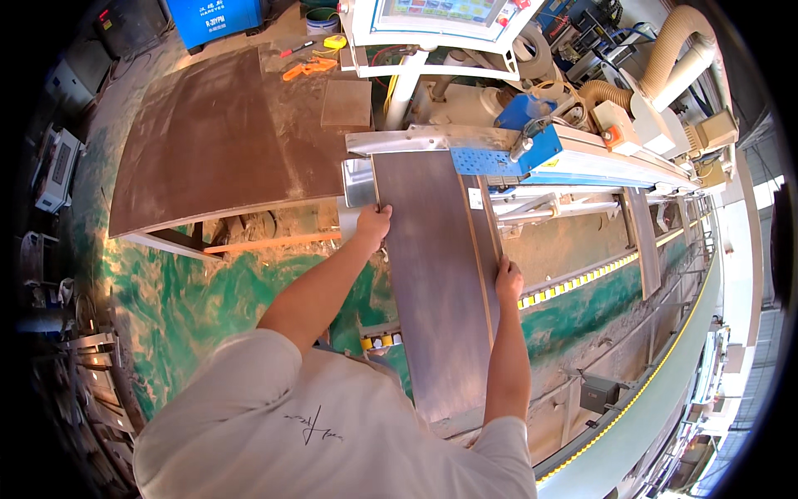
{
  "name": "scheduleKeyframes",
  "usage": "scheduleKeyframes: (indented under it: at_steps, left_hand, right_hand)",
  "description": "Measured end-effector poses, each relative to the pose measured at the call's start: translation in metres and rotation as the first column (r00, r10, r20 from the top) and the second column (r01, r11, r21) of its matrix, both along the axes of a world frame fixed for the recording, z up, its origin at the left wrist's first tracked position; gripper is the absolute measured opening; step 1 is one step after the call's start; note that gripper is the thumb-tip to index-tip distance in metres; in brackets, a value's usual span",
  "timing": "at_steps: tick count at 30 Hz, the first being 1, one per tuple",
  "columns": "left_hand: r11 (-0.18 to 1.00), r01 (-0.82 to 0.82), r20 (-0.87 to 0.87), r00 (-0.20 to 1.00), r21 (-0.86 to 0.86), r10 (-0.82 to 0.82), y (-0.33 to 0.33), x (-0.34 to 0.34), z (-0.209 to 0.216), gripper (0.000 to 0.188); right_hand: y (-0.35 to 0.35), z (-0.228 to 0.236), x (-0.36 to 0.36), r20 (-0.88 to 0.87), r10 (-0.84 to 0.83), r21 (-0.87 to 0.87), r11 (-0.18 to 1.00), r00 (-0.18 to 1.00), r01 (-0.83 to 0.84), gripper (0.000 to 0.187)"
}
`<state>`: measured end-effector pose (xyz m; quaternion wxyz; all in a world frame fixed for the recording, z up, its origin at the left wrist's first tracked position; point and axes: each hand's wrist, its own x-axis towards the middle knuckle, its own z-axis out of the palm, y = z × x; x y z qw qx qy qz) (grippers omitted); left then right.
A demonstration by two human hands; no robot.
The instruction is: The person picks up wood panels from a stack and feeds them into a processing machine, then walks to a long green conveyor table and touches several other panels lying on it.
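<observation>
A long dark brown wooden panel stretches away from my body, its far end at the metal fence of a machine. Along its right side lies a narrower dark strip of board, with a pale edge showing between the two and a small white label near the far end. My left hand is closed on the left edge of the panel, close to its far end. Lower down on the right, my right hand is closed round the outer edge of the narrow strip. The fingertips under the boards are hidden.
A brown-topped table stands at the left, with an orange tool on it. Ahead are a control screen and a blue machine head. Yellow-and-white rollers run at the right, near another board.
</observation>
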<state>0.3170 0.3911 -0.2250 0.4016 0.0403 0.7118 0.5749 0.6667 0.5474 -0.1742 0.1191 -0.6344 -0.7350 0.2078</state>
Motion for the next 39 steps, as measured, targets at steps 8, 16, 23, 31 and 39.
scheduleKeyframes:
  at_steps: [8, 16, 23, 31, 39]
  left_hand:
    - [0.994, 0.053, -0.167, 0.984, -0.096, -0.068, -0.005, 0.014, 0.014, 0.035]
    - [0.998, 0.05, -0.001, 0.999, 0.026, -0.05, 0.03, 0.029, -0.01, 0.031]
    - [0.992, -0.072, 0.103, 0.993, 0.106, 0.061, 0.093, 0.073, 0.023, 0.029]
    - [0.999, -0.01, 0.098, 0.995, 0.033, 0.007, 0.161, 0.113, 0.017, 0.032]
    - [0.989, -0.059, -0.033, 0.998, -0.136, 0.055, 0.244, 0.166, 0.015, 0.03]
  right_hand:
    - [0.013, -0.004, -0.02, 0.228, -0.124, -0.16, 0.974, 0.966, 0.163, 0.089]
    - [0.05, -0.002, 0.005, 0.217, -0.138, -0.168, 0.97, 0.966, 0.176, 0.088]
    - [0.112, 0.012, 0.035, 0.206, -0.147, -0.282, 0.938, 0.967, 0.203, 0.088]
    - [0.183, 0.004, 0.083, 0.226, -0.133, -0.257, 0.947, 0.965, 0.191, 0.086]
    - [0.242, 0.0, 0.135, 0.196, -0.149, -0.08, 0.983, 0.969, 0.168, 0.065]
